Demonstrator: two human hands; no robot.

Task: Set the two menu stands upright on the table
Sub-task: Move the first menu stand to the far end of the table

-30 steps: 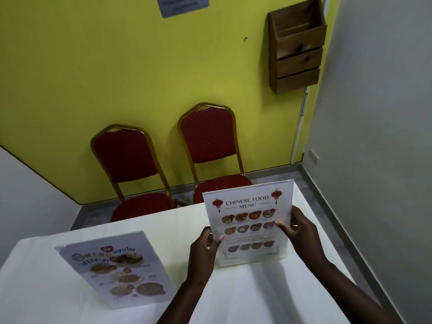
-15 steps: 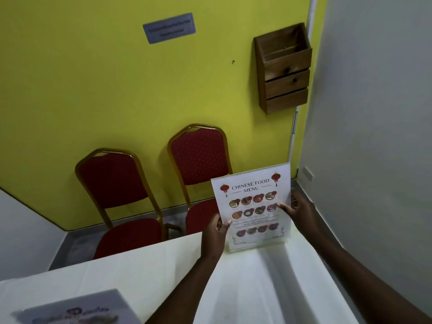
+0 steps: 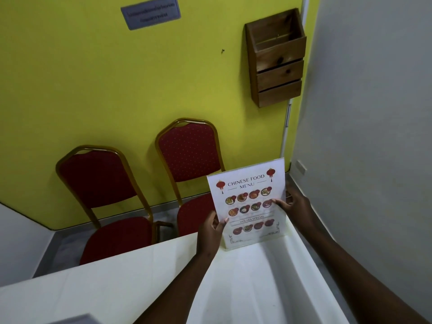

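Note:
The Chinese food menu stand (image 3: 250, 202), a clear acrylic holder with a white printed sheet, stands upright at the far right corner of the white-clothed table (image 3: 140, 284), its base on the cloth. My left hand (image 3: 210, 232) grips its left edge, thumb on the front. My right hand (image 3: 294, 204) holds its right edge with the thumb across the front. Only a top corner of the second menu stand (image 3: 79, 320) shows at the bottom left edge of the view.
Two red padded chairs (image 3: 100, 202) (image 3: 189, 164) stand beyond the table's far edge against a yellow wall. A wooden wall rack (image 3: 277, 59) hangs above right. A grey wall runs close along the table's right side.
Both hands have carried the Chinese menu stand from mid-table to the far right corner. The view has tilted up, so the second menu has almost left the frame.

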